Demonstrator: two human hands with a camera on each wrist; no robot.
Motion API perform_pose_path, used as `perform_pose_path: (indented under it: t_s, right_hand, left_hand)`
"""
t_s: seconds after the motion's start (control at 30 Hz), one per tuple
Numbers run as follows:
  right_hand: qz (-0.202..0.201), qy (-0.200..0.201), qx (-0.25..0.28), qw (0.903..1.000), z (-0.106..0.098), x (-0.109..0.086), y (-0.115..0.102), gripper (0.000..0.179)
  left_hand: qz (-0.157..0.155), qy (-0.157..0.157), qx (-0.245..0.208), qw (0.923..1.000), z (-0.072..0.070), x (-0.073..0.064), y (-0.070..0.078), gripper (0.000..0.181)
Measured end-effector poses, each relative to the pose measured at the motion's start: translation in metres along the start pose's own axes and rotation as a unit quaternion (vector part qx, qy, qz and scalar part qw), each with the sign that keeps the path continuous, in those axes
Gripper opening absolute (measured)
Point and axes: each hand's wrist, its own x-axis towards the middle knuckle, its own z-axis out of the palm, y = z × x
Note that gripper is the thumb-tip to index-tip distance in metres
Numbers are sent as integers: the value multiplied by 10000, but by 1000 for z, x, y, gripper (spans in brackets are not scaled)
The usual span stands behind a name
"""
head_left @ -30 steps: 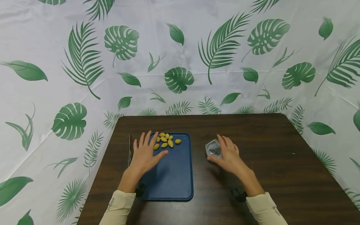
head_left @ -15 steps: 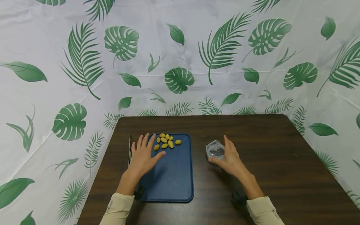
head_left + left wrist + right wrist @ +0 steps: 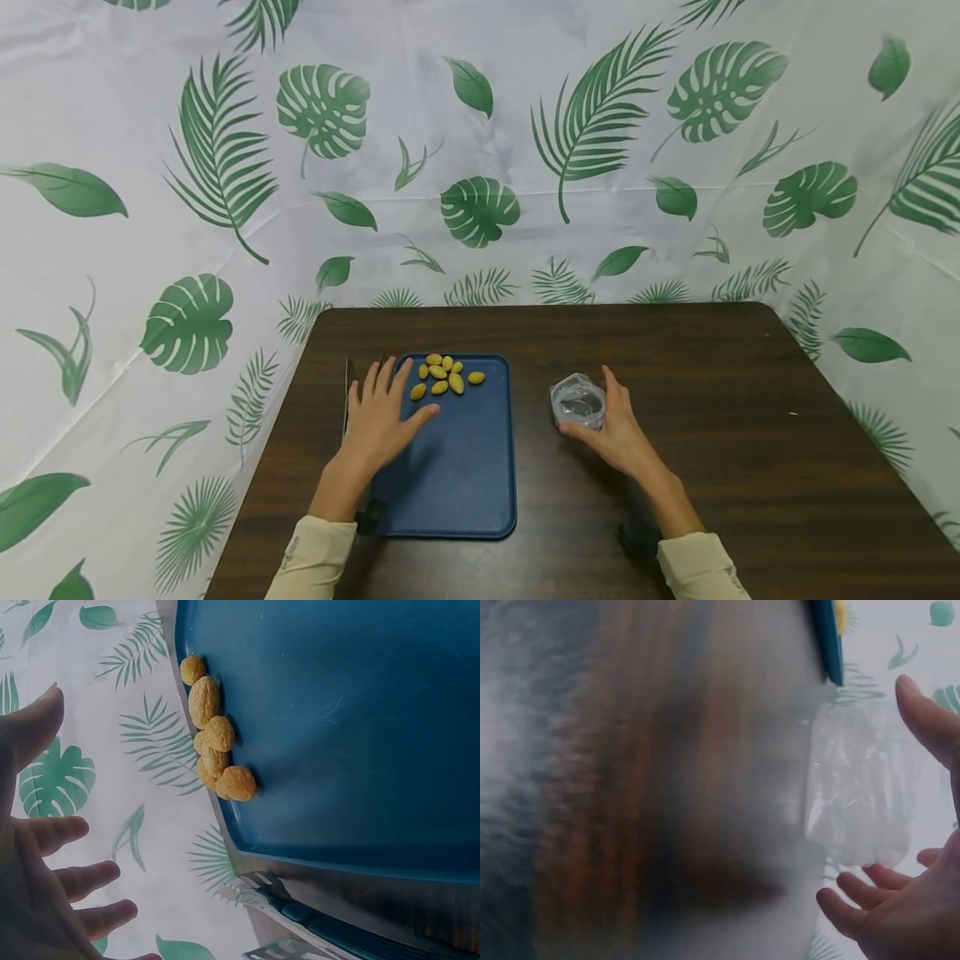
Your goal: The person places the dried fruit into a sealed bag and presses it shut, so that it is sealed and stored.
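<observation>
My left hand (image 3: 378, 429) hovers over the left side of the blue tray (image 3: 465, 475), with spread fingers and nothing held. Several small, wrinkled yellow fruits (image 3: 456, 383) lie in the tray's far part, just beyond that thumb; their exact kind is unclear. To the right of the tray, a clear, faceted plastic container (image 3: 576, 400) stands on the table. Beside it is my right hand (image 3: 624, 437), its thumb and fingers parted around the container's right and near sides. In the right wrist view, the fingers (image 3: 847, 911) look apart from the container's wall.
Along the tray's left edge lie forks (image 3: 322, 922), partly hidden by my left hand in the head view. The dark wooden table (image 3: 712, 392) ends at a leaf-patterned white cloth (image 3: 405, 225). A tiny pale speck (image 3: 792, 413) lies on the table's right part.
My right hand has shifted slightly to the right, and its fingers have moved away from the container, showing more of it. My left hand has barely moved.
</observation>
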Motion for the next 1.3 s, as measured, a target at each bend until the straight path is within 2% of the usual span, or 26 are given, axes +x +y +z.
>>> perform_pose_path:
  t_s: [0.4, 0.73, 0.93, 1.3]
  right_hand:
    - [-148, 176, 503, 9985, 10, 1, 13, 120]
    - [33, 37, 564, 9984, 11, -3, 19, 114]
    - [108, 3, 787, 9968, 15, -6, 25, 103]
    - [94, 132, 921, 9956, 20, -8, 30, 99]
  left_hand:
    - [-183, -76, -117, 9997, 2, -1, -8, 90]
    - [-288, 75, -301, 9991, 10, 1, -22, 83]
    - [-498, 146, -16, 9986, 14, 5, -31, 81]
    - [-926, 33, 209, 9955, 8, 10, -43, 88]
